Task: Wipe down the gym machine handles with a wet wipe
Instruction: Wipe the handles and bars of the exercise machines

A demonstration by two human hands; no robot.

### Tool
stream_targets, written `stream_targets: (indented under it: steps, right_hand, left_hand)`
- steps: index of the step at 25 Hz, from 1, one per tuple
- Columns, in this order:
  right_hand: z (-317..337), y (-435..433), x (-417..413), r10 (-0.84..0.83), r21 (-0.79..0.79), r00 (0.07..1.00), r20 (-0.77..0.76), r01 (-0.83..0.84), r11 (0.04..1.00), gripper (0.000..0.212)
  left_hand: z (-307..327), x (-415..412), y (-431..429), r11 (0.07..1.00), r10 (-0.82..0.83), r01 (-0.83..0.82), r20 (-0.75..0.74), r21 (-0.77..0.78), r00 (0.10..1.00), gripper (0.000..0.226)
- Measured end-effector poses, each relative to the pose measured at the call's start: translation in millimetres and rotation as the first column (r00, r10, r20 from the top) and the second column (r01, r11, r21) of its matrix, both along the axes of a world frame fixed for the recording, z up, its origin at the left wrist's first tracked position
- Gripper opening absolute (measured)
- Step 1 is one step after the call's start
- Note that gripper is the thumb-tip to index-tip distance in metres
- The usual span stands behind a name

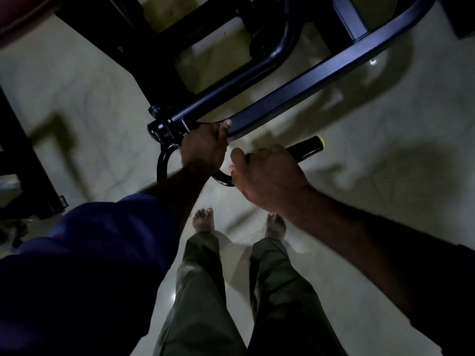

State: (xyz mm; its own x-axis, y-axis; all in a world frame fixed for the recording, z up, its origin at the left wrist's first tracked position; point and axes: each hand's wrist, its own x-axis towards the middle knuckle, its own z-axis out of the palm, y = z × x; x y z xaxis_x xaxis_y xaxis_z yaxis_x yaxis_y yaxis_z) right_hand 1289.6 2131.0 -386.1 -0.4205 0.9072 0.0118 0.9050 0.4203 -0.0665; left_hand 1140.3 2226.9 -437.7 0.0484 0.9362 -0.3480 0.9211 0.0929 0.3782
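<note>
The room is dim, with a pale shiny floor (359, 227) under two bare feet (204, 220). The right hand (267, 176) curls its fingers around the black handle (307, 147), near its yellow end; a wipe underneath cannot be told. Just beyond, the left hand (203, 147) grips the machine arm (282, 98) beside its pivot.

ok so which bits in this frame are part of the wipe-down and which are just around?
Job: handle grip, held by the right hand; machine arm, gripped by the left hand; curved bar joining them. No wipe can be seen.
Lying about: red pad, dark clutter on the floor at far left, too dim to identify.
</note>
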Motion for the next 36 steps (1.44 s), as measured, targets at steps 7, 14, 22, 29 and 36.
stream_targets:
  steps: [7,14,22,29,36]
  right_hand:
    - [13.6,-11.2,46.6,-0.105,-0.022,0.994,-0.036,0.105,0.994,0.040]
    - [12.6,2.3,-1.4,0.133,-0.202,0.987,0.095,-0.112,0.973,0.066]
    - [34.3,4.2,85.8,-0.077,-0.203,0.988,0.136,0.104,0.974,0.080]
    - [15.5,3.7,106.2,-0.294,-0.058,0.907,-0.302,0.291,0.955,0.029]
    - [22.7,19.0,55.9,-0.406,-0.946,-0.914,-0.031,-0.105,0.308,0.020]
  left_hand:
    - [-3.3,-0.7,1.5,0.999,0.018,-0.018,-0.012,0.032,1.000,0.073]
    - [-4.7,-0.6,1.1,0.999,0.018,-0.018,0.016,0.050,1.000,0.066]
    - [0.3,-2.5,-0.4,0.996,-0.089,0.090,-0.068,0.018,0.994,0.080]
    - [71.2,29.7,-45.4,0.760,-0.557,0.630,0.337,-0.162,0.759,0.060]
    - [58.4,38.4,-59.8,0.763,-0.646,0.647,-0.043,0.014,0.762,0.070]
